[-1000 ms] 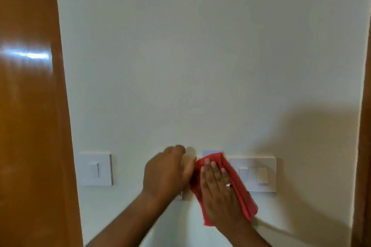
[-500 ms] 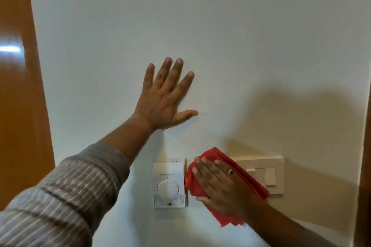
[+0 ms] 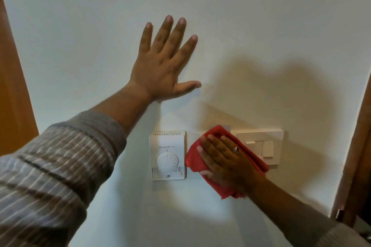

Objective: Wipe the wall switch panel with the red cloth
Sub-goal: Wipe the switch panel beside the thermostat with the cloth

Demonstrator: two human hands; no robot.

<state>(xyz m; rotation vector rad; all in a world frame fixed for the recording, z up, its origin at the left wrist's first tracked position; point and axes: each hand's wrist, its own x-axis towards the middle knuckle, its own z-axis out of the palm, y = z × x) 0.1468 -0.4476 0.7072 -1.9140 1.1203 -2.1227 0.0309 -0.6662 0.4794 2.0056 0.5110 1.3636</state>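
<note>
Right hand (image 3: 224,160) lies flat with its grip spread, fingers together and pointing up and to the left, palm pressing the red cloth (image 3: 197,158) against the wall (image 3: 261,26). It does not clamp the cloth; the cloth is pinned between palm and wall. A ring (image 3: 235,149) sits on one finger. The bunched cloth pokes out on the left, at the top and below the wrist, and covers the left edge of the switch panel (image 3: 261,146), a pale plate whose rockers show on its right part. Just left of the cloth, near but seemingly not touching it, hangs a white thermostat (image 3: 168,155) with a round dial.

Left hand (image 3: 163,70) is planted higher on the wall, well above the thermostat, its grip wide apart with all fingers splayed, the thumb pointing right, and nothing in it. Its forearm comes out of a striped grey sleeve (image 3: 50,176) at the near left. Brown wood (image 3: 14,96) borders the wall at the left, and a brown frame (image 3: 359,146) at the right.
</note>
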